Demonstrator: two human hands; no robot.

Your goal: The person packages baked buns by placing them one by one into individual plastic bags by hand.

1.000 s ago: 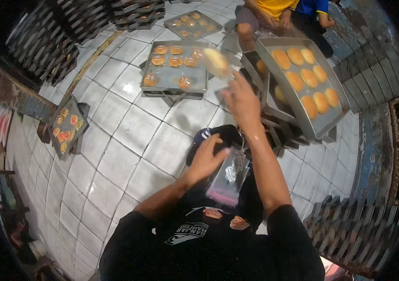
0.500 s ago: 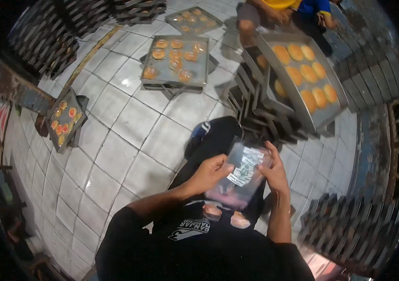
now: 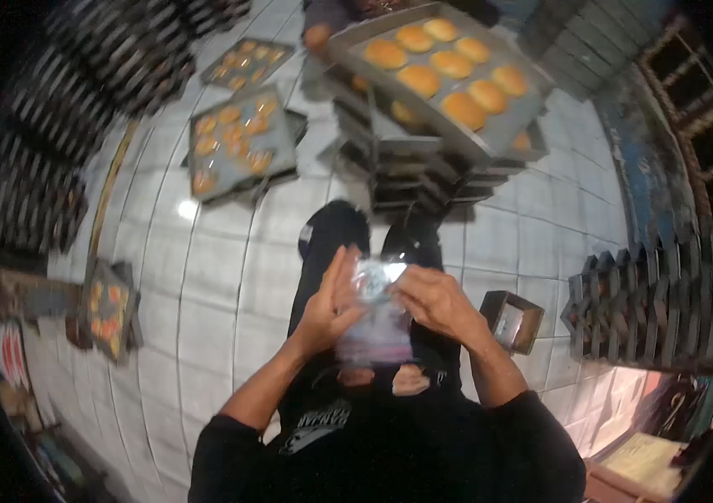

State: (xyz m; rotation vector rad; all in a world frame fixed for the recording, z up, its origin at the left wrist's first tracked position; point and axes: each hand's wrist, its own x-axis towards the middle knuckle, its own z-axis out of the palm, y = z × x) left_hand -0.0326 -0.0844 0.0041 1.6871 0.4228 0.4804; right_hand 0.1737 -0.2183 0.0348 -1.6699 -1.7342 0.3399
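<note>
A clear plastic bag, or a stack of them, with a printed label [image 3: 373, 331] lies over my lap between my hands. My left hand [image 3: 327, 302] grips the bag's left side, thumb across the front and fingers along the edge. At the upper right corner, my right hand [image 3: 439, 303] has its fingers bent and pressed together on the plastic. Glare and motion blur hide the print and the exact fingertip contact. Below the bag my bare feet [image 3: 411, 379] show in part, against my dark clothes.
Ahead stands a stack of metal trays, its top tray [image 3: 499, 138] holding several golden buns. Left of it, another tray [image 3: 231, 180] carries wrapped buns. A small metal tin [image 3: 514, 323] sits right of my knee. Stacked dark trays [image 3: 650, 302] rise at the right.
My view has turned to the right, so the trays sit further left. The bag has gone from tilted to nearly upright, and my right hand has moved over its upper corner.
</note>
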